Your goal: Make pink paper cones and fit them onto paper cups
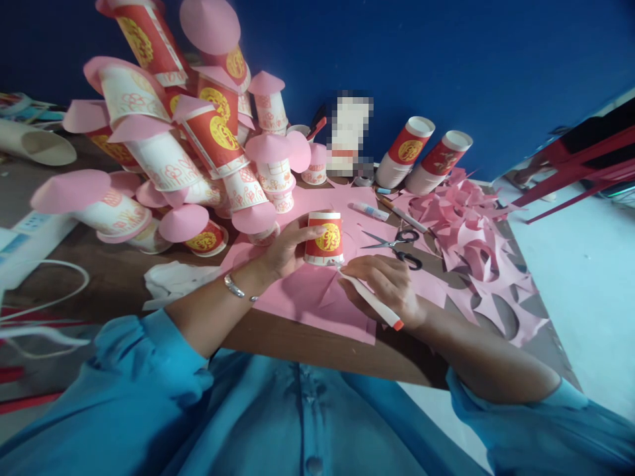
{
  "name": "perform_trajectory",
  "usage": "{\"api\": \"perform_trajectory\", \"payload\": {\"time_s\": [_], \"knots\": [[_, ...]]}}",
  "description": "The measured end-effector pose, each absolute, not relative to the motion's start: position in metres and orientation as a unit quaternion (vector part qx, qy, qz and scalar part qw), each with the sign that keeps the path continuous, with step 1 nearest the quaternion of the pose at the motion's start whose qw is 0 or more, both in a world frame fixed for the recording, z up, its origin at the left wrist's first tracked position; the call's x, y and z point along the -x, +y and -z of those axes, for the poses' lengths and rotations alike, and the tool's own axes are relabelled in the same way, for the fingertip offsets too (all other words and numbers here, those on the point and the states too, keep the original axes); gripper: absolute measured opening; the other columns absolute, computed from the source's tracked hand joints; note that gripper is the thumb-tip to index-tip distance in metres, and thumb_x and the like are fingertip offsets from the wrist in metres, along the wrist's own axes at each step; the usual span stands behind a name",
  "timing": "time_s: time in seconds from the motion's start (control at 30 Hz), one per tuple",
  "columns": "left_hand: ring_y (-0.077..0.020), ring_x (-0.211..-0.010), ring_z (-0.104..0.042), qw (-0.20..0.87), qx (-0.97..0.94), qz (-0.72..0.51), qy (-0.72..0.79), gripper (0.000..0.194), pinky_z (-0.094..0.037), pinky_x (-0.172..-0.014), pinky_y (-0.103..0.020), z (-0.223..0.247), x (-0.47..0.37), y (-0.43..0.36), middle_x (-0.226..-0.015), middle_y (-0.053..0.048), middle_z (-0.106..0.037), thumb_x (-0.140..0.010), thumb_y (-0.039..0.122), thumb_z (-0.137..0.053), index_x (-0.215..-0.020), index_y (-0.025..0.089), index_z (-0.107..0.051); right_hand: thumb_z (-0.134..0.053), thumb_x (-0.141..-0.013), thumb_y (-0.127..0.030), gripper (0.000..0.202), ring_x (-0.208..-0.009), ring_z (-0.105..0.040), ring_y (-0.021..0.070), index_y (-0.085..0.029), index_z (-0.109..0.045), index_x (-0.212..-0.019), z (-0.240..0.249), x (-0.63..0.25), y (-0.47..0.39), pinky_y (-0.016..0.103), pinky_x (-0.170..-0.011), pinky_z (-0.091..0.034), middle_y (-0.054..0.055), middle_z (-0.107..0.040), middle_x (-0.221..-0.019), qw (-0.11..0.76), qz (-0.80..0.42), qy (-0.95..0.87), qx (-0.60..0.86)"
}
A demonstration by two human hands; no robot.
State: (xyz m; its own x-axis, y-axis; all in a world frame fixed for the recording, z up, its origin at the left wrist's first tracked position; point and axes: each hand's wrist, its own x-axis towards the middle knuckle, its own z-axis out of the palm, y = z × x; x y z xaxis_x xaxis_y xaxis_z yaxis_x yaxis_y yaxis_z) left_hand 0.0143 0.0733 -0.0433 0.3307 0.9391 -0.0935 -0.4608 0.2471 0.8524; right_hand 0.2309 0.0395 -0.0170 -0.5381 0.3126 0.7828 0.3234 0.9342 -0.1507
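Observation:
My left hand (292, 246) is closed round a red paper cup (331, 228) with a gold emblem, holding it upside down above pink paper. In my right hand (380, 281) is a white marker (380, 307) with an orange-red end. The marker's tip meets or nearly meets the white band at the cup's lower edge, where short marks show. Beneath my hands lies a pink paper sheet (302, 297). Black-handled scissors (394, 243) lie spread just beyond my right hand.
Many decorated cups with pink paper cones (173, 158) crowd the left. Two stacks of cups (407, 149) stand at the back, near cut pink scraps (471, 231) on the right. A glue tube (370, 211) lies behind the scissors. White tissue (178, 281) sits left of my forearm.

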Motion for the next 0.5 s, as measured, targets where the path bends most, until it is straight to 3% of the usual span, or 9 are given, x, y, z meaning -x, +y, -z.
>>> {"api": "perform_trajectory", "payload": {"time_s": [0.5], "knots": [[-0.0216,-0.096,-0.07,0.733,-0.363,-0.48,0.319,0.05,-0.058,-0.079,-0.031,0.0423,-0.0149,0.0741,-0.119,-0.011,-0.075,-0.08,0.035,-0.084,-0.125,0.017,-0.072,-0.067,-0.097,-0.013,0.009,-0.067,-0.076,0.0173,-0.02,-0.063,-0.101,0.0124,-0.2299,0.0387,0.028,-0.061,-0.061,0.002,-0.076,-0.076,0.429,-0.003,-0.883,0.19]]}}
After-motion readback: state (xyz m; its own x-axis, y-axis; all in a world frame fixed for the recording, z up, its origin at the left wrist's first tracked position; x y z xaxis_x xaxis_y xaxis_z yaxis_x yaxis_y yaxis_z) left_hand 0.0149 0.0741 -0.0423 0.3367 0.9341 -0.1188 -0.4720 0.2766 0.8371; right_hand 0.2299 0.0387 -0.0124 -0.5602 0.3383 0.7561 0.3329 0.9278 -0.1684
